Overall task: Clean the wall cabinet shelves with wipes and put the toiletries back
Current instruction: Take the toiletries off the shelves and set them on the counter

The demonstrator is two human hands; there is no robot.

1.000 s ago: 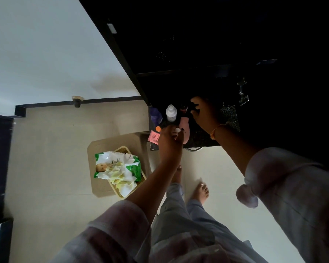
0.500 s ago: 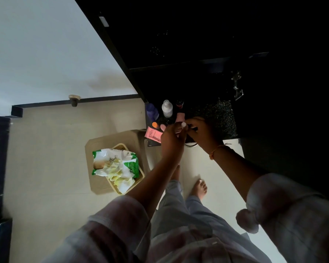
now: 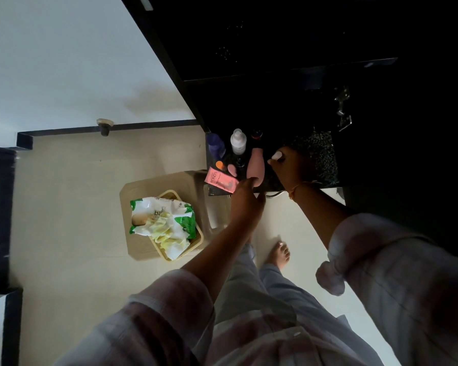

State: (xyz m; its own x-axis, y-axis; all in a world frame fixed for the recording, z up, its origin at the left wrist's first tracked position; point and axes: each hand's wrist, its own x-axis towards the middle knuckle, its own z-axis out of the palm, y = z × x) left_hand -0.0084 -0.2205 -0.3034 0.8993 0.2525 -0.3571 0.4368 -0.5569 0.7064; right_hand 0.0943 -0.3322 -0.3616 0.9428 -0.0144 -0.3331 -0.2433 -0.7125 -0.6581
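Observation:
Toiletries stand on a dark speckled ledge [image 3: 320,157] under the black wall cabinet [image 3: 275,48]: a purple bottle [image 3: 215,146], a white bottle [image 3: 238,141], a dark bottle with a red and blue top [image 3: 256,136], a pink bottle [image 3: 256,165] and a flat pink Pond's tube [image 3: 220,180]. My left hand [image 3: 246,199] reaches the pink bottle's near end; its fingers are hidden from me. My right hand [image 3: 291,167] hovers over the ledge just right of the pink bottle and pinches a small white object [image 3: 276,155].
A green and white wipes pack [image 3: 159,215] with crumpled used wipes lies in a yellow basket [image 3: 196,241] on a beige stool [image 3: 132,196] to the left. My bare feet [image 3: 280,253] stand on the pale floor. A metal hinge [image 3: 343,109] hangs inside the cabinet.
The small white object was in my left hand and is now pinched by my right. My right hand moved right, away from the left, which dropped to the ledge's front edge.

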